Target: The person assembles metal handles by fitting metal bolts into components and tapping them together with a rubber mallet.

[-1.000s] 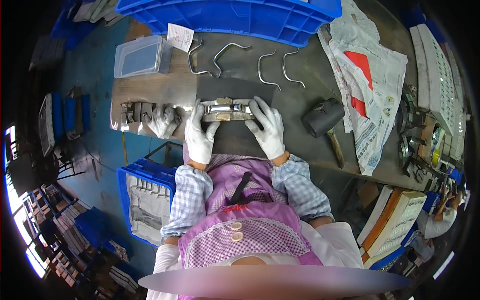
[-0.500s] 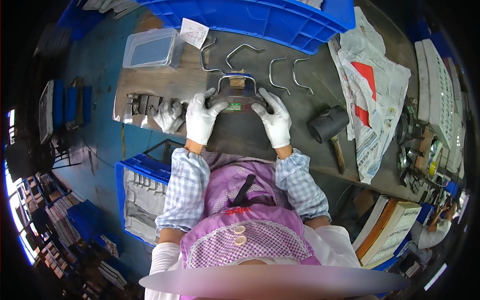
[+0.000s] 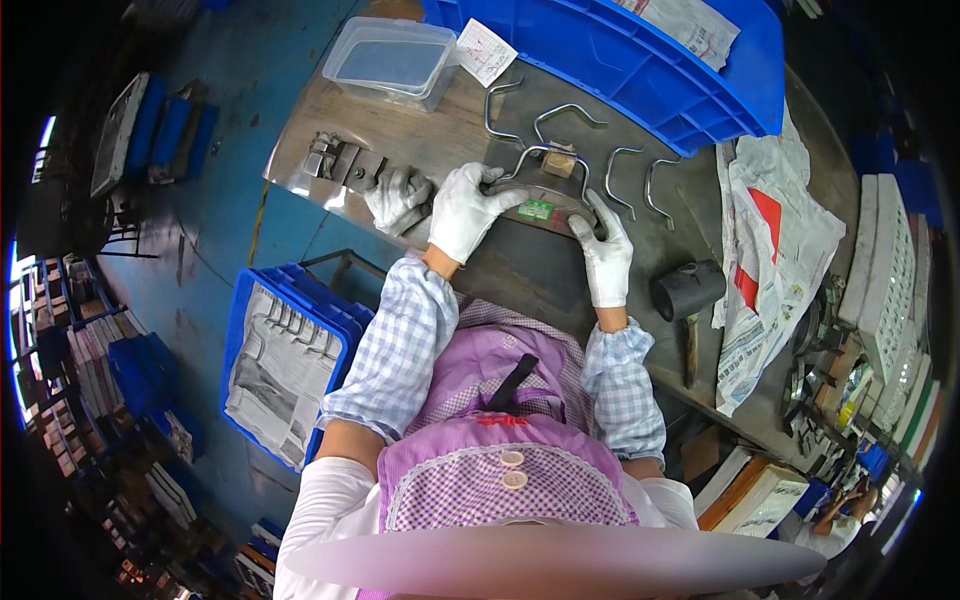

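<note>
A shiny bent metal rod [image 3: 545,149] lies at the curved dark block [image 3: 560,202] with a green label, a tan piece [image 3: 559,162] behind it. My left hand [image 3: 467,213], in a white glove, is closed at the rod's left end, its thumb along the block's near edge. At the other end my gloved right hand [image 3: 607,260] has its fingers on the rod and its thumb by the block's right side. The exact grip of the fingertips is partly hidden. Several similar bent rods [image 3: 574,106] lie just beyond and to the right.
A large blue crate [image 3: 640,75] stands behind. Left are a clear plastic box [image 3: 390,65], a paper tag [image 3: 487,52], a metal fixture [image 3: 342,160] and a spare glove [image 3: 398,200]. A black cylinder [image 3: 690,290], a wooden handle [image 3: 691,350] and newspaper [image 3: 780,250] lie right; a blue bin [image 3: 235,340] with rods sits lower left.
The view has turned, so the bench appears tilted and farther right. Both hands stay at the same rod and block; the right thumb and fingers sit slightly closer to the rod's end.
</note>
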Demonstrator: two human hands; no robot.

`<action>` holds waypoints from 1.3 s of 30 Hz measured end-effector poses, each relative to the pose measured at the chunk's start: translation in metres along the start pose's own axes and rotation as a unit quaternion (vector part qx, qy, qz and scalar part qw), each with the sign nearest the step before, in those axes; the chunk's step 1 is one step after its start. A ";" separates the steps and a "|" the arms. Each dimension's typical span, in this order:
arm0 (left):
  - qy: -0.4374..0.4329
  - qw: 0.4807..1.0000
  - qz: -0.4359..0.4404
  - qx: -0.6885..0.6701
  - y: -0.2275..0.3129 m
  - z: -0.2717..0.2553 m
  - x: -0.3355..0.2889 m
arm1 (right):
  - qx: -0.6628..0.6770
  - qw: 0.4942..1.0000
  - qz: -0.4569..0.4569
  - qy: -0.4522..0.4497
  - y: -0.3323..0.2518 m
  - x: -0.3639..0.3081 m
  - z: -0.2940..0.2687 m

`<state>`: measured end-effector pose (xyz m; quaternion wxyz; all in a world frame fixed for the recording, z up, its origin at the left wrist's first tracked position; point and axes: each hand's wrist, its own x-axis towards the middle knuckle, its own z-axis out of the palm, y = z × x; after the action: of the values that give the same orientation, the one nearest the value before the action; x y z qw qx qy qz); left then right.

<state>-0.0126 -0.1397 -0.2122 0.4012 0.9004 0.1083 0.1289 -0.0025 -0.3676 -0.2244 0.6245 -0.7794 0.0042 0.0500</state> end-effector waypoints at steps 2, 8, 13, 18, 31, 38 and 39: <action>0.008 1.000 0.011 -0.003 0.002 0.000 0.001 | -0.007 1.000 -0.004 0.000 0.000 0.000 0.001; 0.052 0.997 0.060 -0.027 0.002 -0.003 -0.026 | -0.383 0.895 -0.217 0.070 -0.012 -0.019 0.001; 0.042 0.991 0.128 -0.003 -0.012 -0.016 -0.060 | -0.354 0.886 -0.297 0.046 -0.008 -0.035 -0.011; 0.066 0.993 0.086 0.044 0.023 -0.034 -0.070 | -0.004 1.000 0.009 -0.016 -0.060 -0.028 -0.003; -0.154 0.988 -0.011 -0.001 0.047 -0.070 -0.125 | -0.404 0.853 -0.140 0.299 0.030 -0.109 -0.165; -0.085 0.980 0.149 -0.100 0.050 -0.082 -0.094 | -0.203 0.966 0.100 0.123 0.002 -0.066 -0.168; -0.116 0.984 0.129 -0.032 0.038 -0.055 -0.090 | -0.131 0.986 0.081 0.068 -0.014 -0.064 -0.157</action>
<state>-0.1114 -0.1533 -0.1611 0.4195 0.9025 -0.0601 0.0773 -0.0537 -0.5208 -0.1719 0.5093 -0.8530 0.1036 0.0475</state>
